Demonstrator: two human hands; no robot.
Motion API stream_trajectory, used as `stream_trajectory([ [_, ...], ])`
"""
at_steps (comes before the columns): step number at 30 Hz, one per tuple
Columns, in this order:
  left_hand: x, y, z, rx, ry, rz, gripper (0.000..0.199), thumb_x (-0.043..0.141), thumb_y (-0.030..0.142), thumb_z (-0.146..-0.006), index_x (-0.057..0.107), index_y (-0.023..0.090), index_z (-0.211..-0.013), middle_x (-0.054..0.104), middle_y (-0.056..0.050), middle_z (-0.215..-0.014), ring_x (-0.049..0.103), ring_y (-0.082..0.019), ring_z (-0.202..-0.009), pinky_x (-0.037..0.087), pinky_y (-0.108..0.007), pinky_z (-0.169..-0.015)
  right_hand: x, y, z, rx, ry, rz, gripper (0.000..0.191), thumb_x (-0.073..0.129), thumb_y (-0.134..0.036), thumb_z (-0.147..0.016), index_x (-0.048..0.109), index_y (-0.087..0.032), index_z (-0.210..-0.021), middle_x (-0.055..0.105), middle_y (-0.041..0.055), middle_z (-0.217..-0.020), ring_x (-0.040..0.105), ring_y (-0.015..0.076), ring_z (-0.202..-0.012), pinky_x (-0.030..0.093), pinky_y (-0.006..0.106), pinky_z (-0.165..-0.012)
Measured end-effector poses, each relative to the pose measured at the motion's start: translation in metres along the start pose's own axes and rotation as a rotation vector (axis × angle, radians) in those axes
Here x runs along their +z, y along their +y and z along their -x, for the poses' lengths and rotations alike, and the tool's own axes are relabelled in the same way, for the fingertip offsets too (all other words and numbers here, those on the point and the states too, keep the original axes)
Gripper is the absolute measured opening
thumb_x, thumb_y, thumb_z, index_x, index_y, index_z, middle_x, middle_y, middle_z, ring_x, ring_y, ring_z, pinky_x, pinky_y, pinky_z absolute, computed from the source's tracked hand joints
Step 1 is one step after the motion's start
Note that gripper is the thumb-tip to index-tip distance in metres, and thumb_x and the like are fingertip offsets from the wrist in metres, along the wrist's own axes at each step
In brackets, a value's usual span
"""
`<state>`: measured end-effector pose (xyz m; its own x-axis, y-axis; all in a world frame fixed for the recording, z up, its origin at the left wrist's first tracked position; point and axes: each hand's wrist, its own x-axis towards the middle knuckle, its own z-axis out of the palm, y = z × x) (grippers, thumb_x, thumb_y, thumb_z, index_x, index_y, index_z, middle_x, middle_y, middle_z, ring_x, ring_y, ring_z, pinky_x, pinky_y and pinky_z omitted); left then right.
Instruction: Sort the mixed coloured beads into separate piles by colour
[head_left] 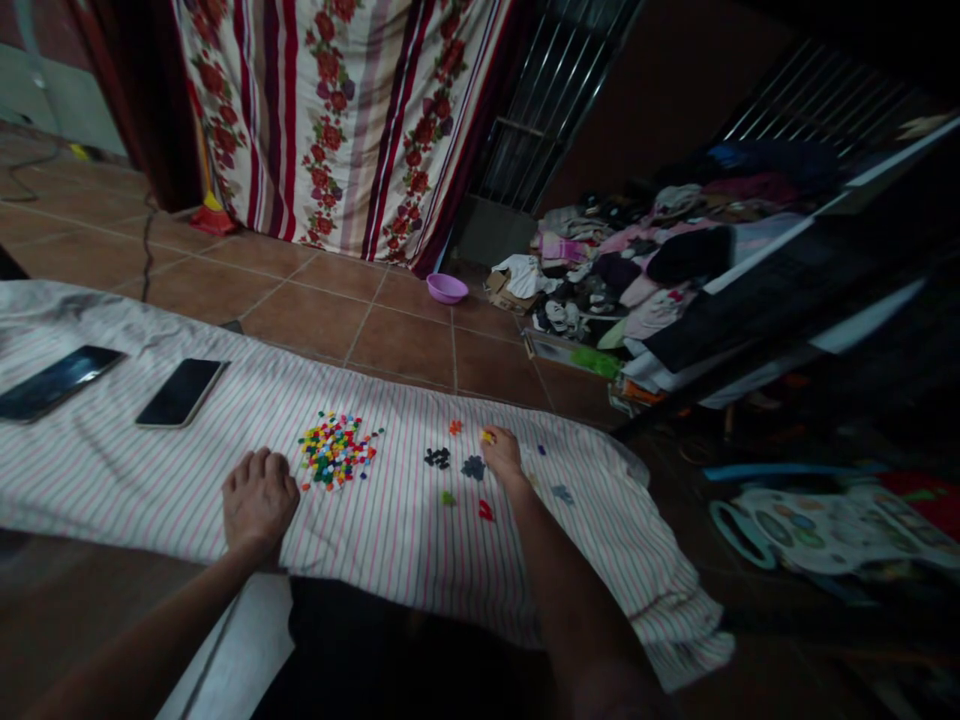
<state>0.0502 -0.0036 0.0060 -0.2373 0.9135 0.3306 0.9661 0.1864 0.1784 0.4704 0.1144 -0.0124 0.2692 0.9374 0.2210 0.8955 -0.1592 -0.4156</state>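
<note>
head view: right hand (501, 452) has thumb and fingers drawn nearly together at a yellow bit (488, 436). bit is right at the fingertips; can't tell if it's pinched or only touched. too small to read a long axis.

left hand (259, 497) is palm down on the striped cloth (405, 560), fingers loosely bent, nothing seen in it; underside hidden, so can't rule out a hold.

key relation: mixed pile (337, 450) is just right of the left fingers and well left of the right ones, with the black bits (437, 458) between. left hand is clearly nearer. pile is roundish, no strong long axis.

around the right fingertips: orange bits (455, 427) near, to the left; dark grey bits (473, 467) just beside, on the person's side; green bits (448, 498) and red bits (486, 510) further toward the person; purple bit (541, 450) off to the right; light grey bits (562, 495) right and closer to the person.
</note>
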Motion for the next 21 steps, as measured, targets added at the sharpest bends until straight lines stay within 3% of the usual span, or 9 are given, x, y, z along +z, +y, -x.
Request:
stream_trajectory([
  [7, 0.005, -0.002, 0.000, 0.015, 0.021, -0.004, 0.022, 0.041, 0.025, -0.088, 0.059, 0.017, -0.098, 0.061, -0.013, -0.120, 0.049, -0.031, -0.119, 0.037, -0.044, -0.095, -0.007, 0.002, 0.003, 0.023, 0.037, -0.037, 0.031, 0.052, -0.015, -0.072, 0.074, -0.016, -0.093, 0.071, 0.0089, -0.090, 0.065, 0.0197, -0.083, 0.050, 0.029, -0.081],
  [11, 0.008, -0.004, 0.000, 0.011, 0.038, 0.008, 0.022, 0.043, 0.023, -0.086, 0.059, 0.016, -0.099, 0.061, -0.014, -0.121, 0.048, -0.032, -0.121, 0.037, -0.045, -0.096, -0.012, -0.010, 0.003, 0.027, 0.083, -0.046, 0.035, 0.045, -0.013, -0.073, 0.073, -0.015, -0.094, 0.071, 0.0101, -0.091, 0.065, 0.0213, -0.087, 0.049, 0.031, -0.083],
  [16, 0.010, -0.005, 0.001, 0.004, 0.037, 0.038, 0.024, 0.044, 0.023, -0.086, 0.061, 0.015, -0.102, 0.060, -0.015, -0.125, 0.047, -0.033, -0.122, 0.036, -0.046, -0.098, 0.001, -0.059, 0.017, -0.136, 0.113, -0.202, 0.034, 0.043, -0.016, -0.076, 0.072, -0.015, -0.093, 0.070, 0.0100, -0.089, 0.063, 0.0219, -0.087, 0.049, 0.033, -0.083],
  [21, 0.010, -0.004, 0.000, -0.015, 0.023, 0.064, 0.026, 0.044, 0.021, -0.085, 0.061, 0.015, -0.104, 0.059, -0.015, -0.127, 0.046, -0.033, -0.123, 0.035, -0.046, -0.100, 0.032, -0.130, 0.059, -0.345, 0.008, -0.390, 0.030, 0.045, -0.017, -0.080, 0.072, -0.018, -0.094, 0.067, 0.0083, -0.091, 0.063, 0.0197, -0.086, 0.051, 0.032, -0.083],
])
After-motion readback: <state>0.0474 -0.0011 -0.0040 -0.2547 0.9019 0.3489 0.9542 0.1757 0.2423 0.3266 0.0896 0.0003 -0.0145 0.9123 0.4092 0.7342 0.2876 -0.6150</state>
